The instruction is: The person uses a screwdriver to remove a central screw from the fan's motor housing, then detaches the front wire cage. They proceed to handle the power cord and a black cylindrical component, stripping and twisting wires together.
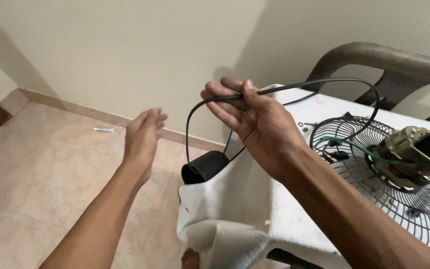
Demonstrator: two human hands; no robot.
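Nearest, at the lower edge below the white cloth [255, 219]: a bare toe [190, 258] on the tiled floor [36, 164]. Draped over the counter, hanging off its near-left corner: the white cloth itself. On the cloth, to its right side: a wire fan guard [399, 199] lying flat, with a brass-coloured motor [409, 149] at its centre. At the cloth's left edge: a black cylindrical part [205, 167], joined to the black cord [324, 82]. Above the cloth: right hand [255, 122], grip clamped on the cord between thumb and fingers, cord looping from there over the guard and down to the cylinder. Left of the cloth, over the floor: left hand [143, 137], grip apart, fingers straight, empty. Beyond the cloth: a brown chair arm [374, 57] and the cream wall [125, 50].
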